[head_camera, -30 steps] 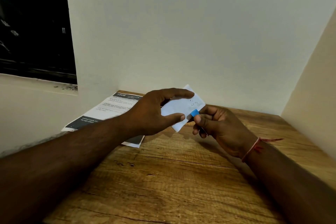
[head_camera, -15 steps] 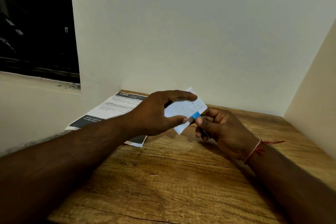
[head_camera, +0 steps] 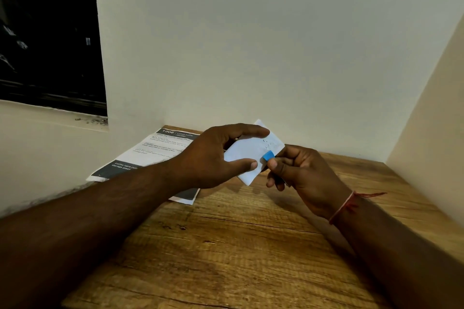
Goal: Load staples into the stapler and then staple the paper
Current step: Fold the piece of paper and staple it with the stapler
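A small white folded paper point(head_camera: 247, 154) is held above the wooden table, near the back wall. My left hand point(head_camera: 213, 158) holds it between thumb and forefinger from the left. My right hand point(head_camera: 301, 170) grips a small stapler whose blue tip point(head_camera: 268, 156) sits on the paper's right edge. Most of the stapler is hidden inside my right fist. No loose staples show.
A printed sheet point(head_camera: 155, 155) with dark header bands lies at the table's back left corner, partly under my left forearm. The wooden table point(head_camera: 226, 246) is bounded by walls at the back and right. A dark window opening point(head_camera: 47, 32) is at upper left.
Both hands have stayed together at the same spot with the paper and the stapler. The blue tip remains at the paper's edge. The view has shifted only slightly.
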